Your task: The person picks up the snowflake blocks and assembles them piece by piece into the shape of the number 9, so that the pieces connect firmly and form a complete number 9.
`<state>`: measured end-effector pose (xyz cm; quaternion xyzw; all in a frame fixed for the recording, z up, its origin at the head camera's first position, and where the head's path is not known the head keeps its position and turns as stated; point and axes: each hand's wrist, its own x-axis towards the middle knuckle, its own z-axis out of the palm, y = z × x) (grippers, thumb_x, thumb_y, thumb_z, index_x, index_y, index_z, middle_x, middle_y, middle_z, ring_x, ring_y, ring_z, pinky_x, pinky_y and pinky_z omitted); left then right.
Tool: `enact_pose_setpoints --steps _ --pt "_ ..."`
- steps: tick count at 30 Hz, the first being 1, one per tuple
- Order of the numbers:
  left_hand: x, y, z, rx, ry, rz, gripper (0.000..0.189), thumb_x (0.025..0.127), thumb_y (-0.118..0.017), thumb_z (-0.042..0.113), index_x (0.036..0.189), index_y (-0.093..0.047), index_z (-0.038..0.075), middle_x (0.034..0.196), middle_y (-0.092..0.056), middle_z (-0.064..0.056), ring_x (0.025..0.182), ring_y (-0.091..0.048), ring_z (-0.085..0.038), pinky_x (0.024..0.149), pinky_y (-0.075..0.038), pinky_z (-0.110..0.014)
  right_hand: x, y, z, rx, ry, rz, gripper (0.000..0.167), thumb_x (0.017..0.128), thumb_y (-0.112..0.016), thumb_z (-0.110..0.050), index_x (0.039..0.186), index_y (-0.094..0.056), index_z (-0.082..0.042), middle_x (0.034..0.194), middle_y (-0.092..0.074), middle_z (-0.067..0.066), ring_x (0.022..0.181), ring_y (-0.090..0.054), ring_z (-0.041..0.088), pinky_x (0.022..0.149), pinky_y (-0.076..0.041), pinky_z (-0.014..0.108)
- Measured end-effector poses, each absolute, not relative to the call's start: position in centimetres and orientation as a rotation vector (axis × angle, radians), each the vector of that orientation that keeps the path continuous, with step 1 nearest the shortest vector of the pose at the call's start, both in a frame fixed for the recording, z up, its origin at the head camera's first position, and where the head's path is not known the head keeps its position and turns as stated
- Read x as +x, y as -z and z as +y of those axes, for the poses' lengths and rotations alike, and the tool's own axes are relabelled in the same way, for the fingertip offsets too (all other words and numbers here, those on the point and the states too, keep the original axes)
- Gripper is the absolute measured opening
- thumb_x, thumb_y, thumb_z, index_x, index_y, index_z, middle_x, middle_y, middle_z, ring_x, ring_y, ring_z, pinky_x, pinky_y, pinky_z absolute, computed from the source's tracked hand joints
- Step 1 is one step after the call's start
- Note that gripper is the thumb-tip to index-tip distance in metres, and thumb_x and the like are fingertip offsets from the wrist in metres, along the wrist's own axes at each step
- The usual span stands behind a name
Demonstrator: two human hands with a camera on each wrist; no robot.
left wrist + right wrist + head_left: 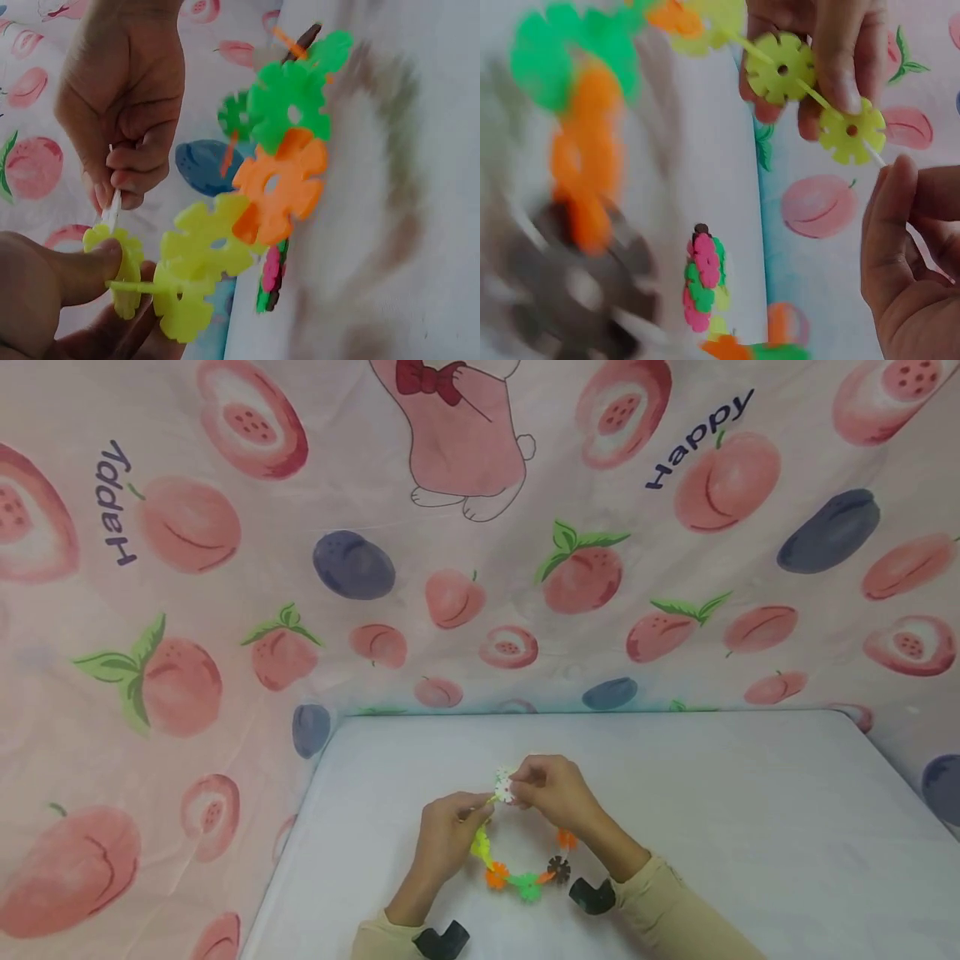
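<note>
Slotted flower-shaped plastic discs are joined into a curved chain, with orange [497, 876], green [529, 886] and dark brown [558, 869] discs below the hands in the head view. My left hand [448, 837] pinches a yellow disc [132, 259] near one end of the chain, thumb on its face. More yellow discs [781, 68] follow on from it. My right hand [557, 791] pinches a white disc [113, 209], seen edge-on, which meets the yellow disc's rim. How deep the white disc sits in the slot cannot be told.
A heap of pink, green, yellow and dark discs [703, 276] lies on the white table [712, 827]. Fruit-printed cloth [465, 543] hangs behind and at the left of the table. Black curved pieces [592, 896] sit at both wrists.
</note>
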<state>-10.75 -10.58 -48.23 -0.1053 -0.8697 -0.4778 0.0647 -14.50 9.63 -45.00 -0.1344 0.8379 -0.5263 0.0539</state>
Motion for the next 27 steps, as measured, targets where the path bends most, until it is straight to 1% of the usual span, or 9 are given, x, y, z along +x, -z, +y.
enact_pose_setpoints --steps 3,8,11,13,16,18,20,24,27 --pt "-10.6 47.9 -10.2 -0.268 1.413 -2.622 0.018 0.092 -0.075 0.014 0.109 -0.080 0.013 0.096 -0.079 0.002 0.078 -0.070 -0.004 0.072 -0.057 -0.019 -14.4 45.2 9.3 -0.356 1.632 2.540 0.005 0.091 -0.074 -0.009 0.087 -0.074 -0.006 0.083 -0.075 0.003 0.067 -0.071 0.013 0.065 -0.061 0.028" --pt "-10.5 47.5 -10.2 -0.227 1.431 -2.666 0.018 0.094 -0.073 0.015 0.111 -0.079 0.014 0.099 -0.079 0.001 0.080 -0.071 -0.007 0.070 -0.056 -0.019 -14.5 45.6 9.2 -0.287 1.667 2.491 0.004 0.091 -0.074 -0.008 0.087 -0.073 -0.008 0.085 -0.076 0.005 0.069 -0.071 0.015 0.071 -0.063 0.042" --pt "-10.5 47.7 -10.4 -0.250 1.434 -2.715 0.026 0.096 -0.071 0.017 0.122 -0.075 0.018 0.105 -0.077 -0.001 0.084 -0.070 -0.010 0.068 -0.055 -0.019 -14.7 45.9 9.3 -0.272 1.690 2.424 0.004 0.092 -0.074 -0.010 0.090 -0.073 -0.007 0.087 -0.075 0.007 0.071 -0.071 0.017 0.074 -0.063 0.046" --pt "-10.7 47.9 -10.5 -0.287 1.426 -2.760 0.037 0.098 -0.068 0.017 0.134 -0.068 0.023 0.107 -0.075 -0.001 0.082 -0.067 -0.010 0.065 -0.054 -0.019 -14.8 46.0 9.5 -0.266 1.692 2.400 0.005 0.092 -0.075 -0.013 0.092 -0.074 -0.008 0.086 -0.076 0.007 0.072 -0.072 0.018 0.075 -0.063 0.046" --pt "-10.9 48.0 -10.7 -0.382 1.366 -2.835 0.052 0.100 -0.064 0.016 0.149 -0.054 0.030 0.105 -0.068 0.001 0.077 -0.057 -0.008 0.065 -0.049 -0.020 -14.9 46.2 9.7 -0.284 1.687 2.392 0.007 0.091 -0.076 -0.015 0.093 -0.074 -0.008 0.084 -0.076 0.005 0.072 -0.073 0.022 0.075 -0.062 0.049" --pt "-11.0 47.9 -10.7 -0.461 1.339 -2.873 0.057 0.101 -0.060 0.014 0.153 -0.047 0.032 0.102 -0.062 0.001 0.074 -0.050 -0.009 0.065 -0.046 -0.022 -14.9 46.2 9.8 -0.307 1.685 2.387 0.008 0.091 -0.077 -0.016 0.093 -0.075 -0.009 0.083 -0.076 0.005 0.072 -0.073 0.025 0.074 -0.062 0.049" --pt "-11.0 47.7 -10.7 -0.536 1.315 -2.890 0.059 0.102 -0.058 0.011 0.155 -0.043 0.032 0.100 -0.058 0.000 0.075 -0.047 -0.009 0.068 -0.044 -0.023 -15.0 46.2 9.8 -0.341 1.697 2.372 0.009 0.090 -0.078 -0.015 0.094 -0.075 -0.008 0.084 -0.077 0.007 0.072 -0.074 0.027 0.073 -0.063 0.048" --pt "-10.9 47.6 -10.7 -0.599 1.310 -2.890 0.060 0.101 -0.056 0.006 0.155 -0.044 0.030 0.106 -0.059 -0.005 0.080 -0.048 -0.010 0.070 -0.044 -0.024 -15.0 46.1 9.9 -0.373 1.684 2.369 0.007 0.090 -0.077 -0.014 0.094 -0.075 -0.009 0.086 -0.077 0.010 0.071 -0.074 0.023 0.071 -0.064 0.043" --pt "-10.8 47.7 -10.7 -0.583 1.300 -2.904 0.059 0.101 -0.056 0.007 0.154 -0.045 0.031 0.112 -0.061 -0.006 0.084 -0.050 -0.011 0.073 -0.045 -0.025 -14.9 46.0 9.9 -0.368 1.662 2.375 0.005 0.090 -0.077 -0.013 0.094 -0.076 -0.010 0.087 -0.077 0.011 0.072 -0.074 0.021 0.071 -0.064 0.039"
